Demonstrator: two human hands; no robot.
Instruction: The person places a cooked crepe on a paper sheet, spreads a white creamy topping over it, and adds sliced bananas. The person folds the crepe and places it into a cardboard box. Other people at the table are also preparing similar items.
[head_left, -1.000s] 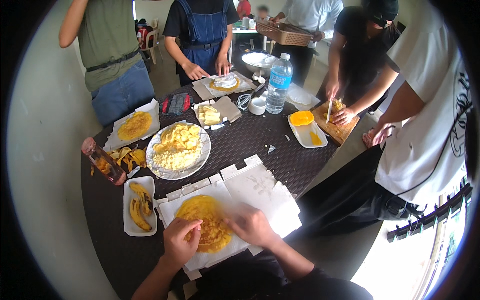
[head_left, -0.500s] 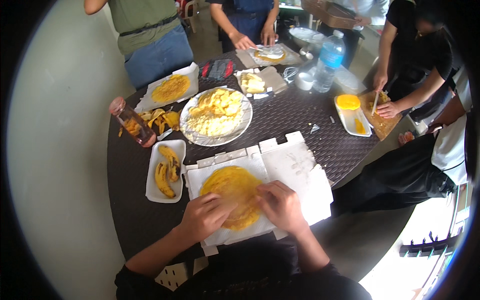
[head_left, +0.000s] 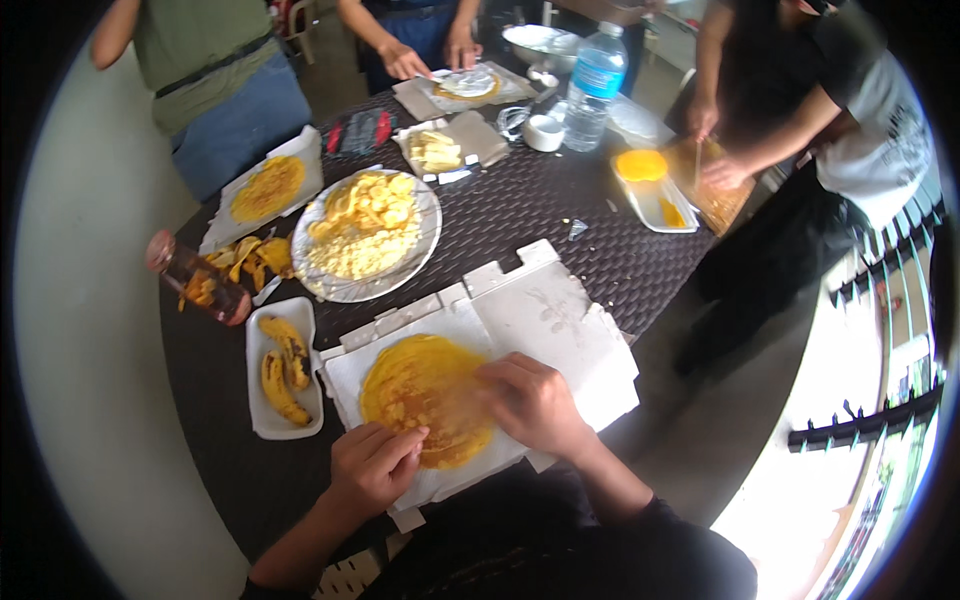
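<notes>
In front of me a thin yellow-brown pancake (head_left: 425, 385) lies flat on white paper (head_left: 345, 375) over an opened cardboard box (head_left: 540, 310). My left hand (head_left: 375, 465) is at its lower left edge, the fingers curled and pressed together; whatever they may hold is hidden. Over the pancake's right side hovers my right hand (head_left: 535, 405), its fingers bent and smeared by motion, so their grip is unclear. To the left of the box, two ripe bananas (head_left: 285, 365) rest in a white foam tray (head_left: 255, 345).
Beyond the box stands a plate (head_left: 430, 240) of yellow fruit pieces and crumbs. A jar (head_left: 200, 280) leans beside banana peels (head_left: 255, 260). A water bottle (head_left: 595, 90) stands farther back. Co-workers surround the table; one at right cuts on a wooden board (head_left: 720, 200).
My view has shifted, so the table items sit farther left. My left hand has drawn back to the pancake's lower left edge, uncovering more of it; my right hand stays over the right side.
</notes>
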